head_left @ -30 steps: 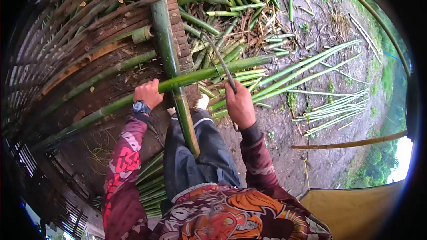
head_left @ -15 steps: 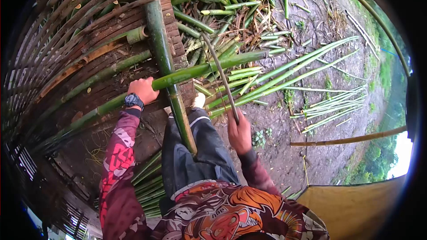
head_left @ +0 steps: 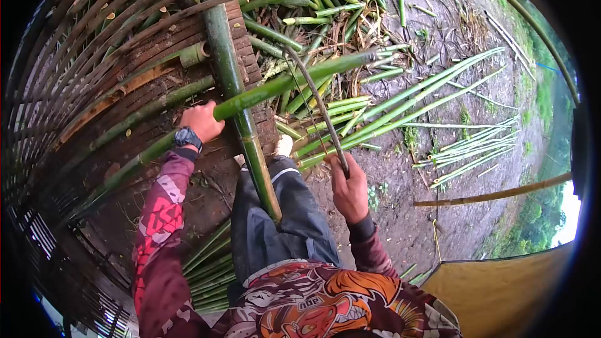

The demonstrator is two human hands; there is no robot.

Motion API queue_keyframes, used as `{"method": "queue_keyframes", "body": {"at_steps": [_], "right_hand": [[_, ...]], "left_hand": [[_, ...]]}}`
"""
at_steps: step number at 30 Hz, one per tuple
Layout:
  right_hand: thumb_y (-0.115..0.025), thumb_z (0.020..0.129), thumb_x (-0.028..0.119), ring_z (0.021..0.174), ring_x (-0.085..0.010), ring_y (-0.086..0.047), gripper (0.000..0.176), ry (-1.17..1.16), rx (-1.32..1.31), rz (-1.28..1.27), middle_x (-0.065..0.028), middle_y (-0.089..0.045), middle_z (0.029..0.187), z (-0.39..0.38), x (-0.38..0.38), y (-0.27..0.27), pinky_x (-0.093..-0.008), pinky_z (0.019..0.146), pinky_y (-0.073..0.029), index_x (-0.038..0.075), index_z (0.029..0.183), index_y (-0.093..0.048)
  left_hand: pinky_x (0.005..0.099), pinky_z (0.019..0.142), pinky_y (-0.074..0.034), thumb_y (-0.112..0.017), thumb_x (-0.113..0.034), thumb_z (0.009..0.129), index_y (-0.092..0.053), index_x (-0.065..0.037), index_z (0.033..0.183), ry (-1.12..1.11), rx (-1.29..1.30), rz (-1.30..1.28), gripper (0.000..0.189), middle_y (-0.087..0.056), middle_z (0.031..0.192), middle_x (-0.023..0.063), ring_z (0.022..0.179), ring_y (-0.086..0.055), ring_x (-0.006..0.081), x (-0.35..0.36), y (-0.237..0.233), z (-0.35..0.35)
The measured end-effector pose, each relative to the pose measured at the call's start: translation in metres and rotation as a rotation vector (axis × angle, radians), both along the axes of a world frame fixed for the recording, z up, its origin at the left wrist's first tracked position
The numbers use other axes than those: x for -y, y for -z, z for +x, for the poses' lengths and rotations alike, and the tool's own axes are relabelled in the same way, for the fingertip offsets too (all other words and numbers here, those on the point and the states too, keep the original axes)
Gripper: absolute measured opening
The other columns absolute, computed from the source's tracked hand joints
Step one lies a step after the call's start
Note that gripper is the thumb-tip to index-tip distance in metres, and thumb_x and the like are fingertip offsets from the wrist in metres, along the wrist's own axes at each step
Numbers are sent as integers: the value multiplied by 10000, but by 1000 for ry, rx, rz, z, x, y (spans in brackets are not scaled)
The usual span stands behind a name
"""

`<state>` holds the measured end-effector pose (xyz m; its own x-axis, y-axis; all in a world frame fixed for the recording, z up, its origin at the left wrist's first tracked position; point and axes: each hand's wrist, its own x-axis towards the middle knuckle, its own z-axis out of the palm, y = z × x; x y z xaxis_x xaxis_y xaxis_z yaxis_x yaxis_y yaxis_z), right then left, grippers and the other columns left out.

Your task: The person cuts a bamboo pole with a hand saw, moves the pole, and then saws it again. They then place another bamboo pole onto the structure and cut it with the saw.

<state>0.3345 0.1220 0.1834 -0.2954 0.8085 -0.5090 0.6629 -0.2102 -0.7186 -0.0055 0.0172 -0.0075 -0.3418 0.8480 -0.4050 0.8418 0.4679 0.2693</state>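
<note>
My left hand (head_left: 202,123), with a watch on the wrist, is wrapped round a long green bamboo pole (head_left: 269,89). The pole lies across a thicker bamboo log (head_left: 226,56) that slants down between my legs. In my right hand (head_left: 350,191) is the lower end of a bow saw (head_left: 320,107), its frame a curved stick with a thin blade strung along its left side. The saw crosses the pole to the right of the log, and its upper tip overlaps the cut bamboo pile behind.
A heap of cut bamboo pieces (head_left: 307,0) lies at the top. Thin bamboo strips (head_left: 476,150) are spread on the muddy ground at right. A slatted bamboo platform (head_left: 244,37) is under the log, and a yellow-brown tarp (head_left: 501,288) hangs at lower right.
My right hand has shifted slightly right and down with the bow saw's lower end. The pole's far right end has risen in view, while my left hand keeps its grip.
</note>
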Motion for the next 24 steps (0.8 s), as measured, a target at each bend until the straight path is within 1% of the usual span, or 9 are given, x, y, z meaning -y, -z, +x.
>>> {"method": "queue_keyframes", "body": {"at_steps": [5, 7, 10, 12, 13, 15, 19, 21, 24], "right_hand": [[-588, 1045, 146, 625, -85, -452, 161, -52, 83, 68, 18, -505, 696, 13, 16, -43, -283, 586, -390, 47, 1150, -661], [-576, 1042, 155, 691, -371, -675, 187, -113, 118, 14, -204, -651, 786, 20, 13, -54, -413, 652, -508, 41, 1186, -611], [-567, 1046, 160, 738, -454, -680, 194, -199, 155, 99, -241, -662, 807, 23, 6, -49, -441, 630, -513, 57, 1207, -602], [-586, 1058, 168, 604, -199, -526, 197, -113, 123, 183, -176, -574, 721, 5, -2, 7, -380, 591, -448, 28, 1192, -621], [-588, 1055, 168, 613, -264, -563, 161, -116, 150, 117, -228, -604, 774, -15, -16, 38, -437, 598, -461, 30, 1137, -602], [-602, 1044, 168, 631, -363, -599, 152, -153, -26, 315, -231, -604, 791, -58, -40, 107, -475, 584, -456, 27, 1087, -563], [-578, 1053, 173, 669, -340, -605, 163, -88, -84, 212, -201, -617, 817, -57, -53, 96, -435, 634, -480, 24, 1112, -610], [-564, 1068, 176, 642, -214, -531, 174, -84, -36, 164, -129, -571, 764, -39, -48, 77, -365, 609, -456, 18, 1109, -625], [-577, 1066, 166, 647, -137, -499, 154, -26, -108, 136, -91, -540, 740, -25, -40, 81, -330, 588, -431, 24, 1100, -626]], "left_hand": [[521, 749, -604, -770, -417, 783, -701, -115, 1007, -11, 75, -84, 383, -753, 839, 199, 812, -744, 410, 24, -4, 39], [520, 756, -603, -767, -417, 786, -701, -114, 1005, 3, 102, -109, 380, -753, 847, 202, 826, -744, 410, 26, -6, 38], [520, 769, -601, -760, -415, 791, -703, -109, 1011, 21, 123, -122, 382, -754, 865, 208, 850, -744, 410, 23, -7, 39], [526, 776, -601, -752, -408, 789, -715, -99, 1023, 11, 103, -104, 390, -754, 876, 215, 850, -742, 420, 25, -3, 41], [529, 778, -603, -750, -401, 782, -720, -100, 1025, 11, 118, -114, 388, -750, 876, 222, 836, -739, 425, 26, 2, 42], [533, 779, -603, -745, -400, 779, -721, -102, 1014, 42, 125, -150, 380, -745, 877, 232, 828, -735, 431, 22, -5, 36], [519, 822, -605, -744, -415, 762, -737, -99, 999, 8, 187, -189, 394, -752, 904, 225, 864, -736, 422, 15, -14, 32], [512, 853, -600, -744, -413, 751, -750, -100, 1024, 20, 261, -231, 415, -756, 936, 224, 907, -734, 416, 9, -19, 25], [507, 877, -594, -743, -412, 744, -750, -102, 1076, 42, 322, -298, 454, -756, 977, 229, 941, -729, 420, 3, -20, 19]]}}
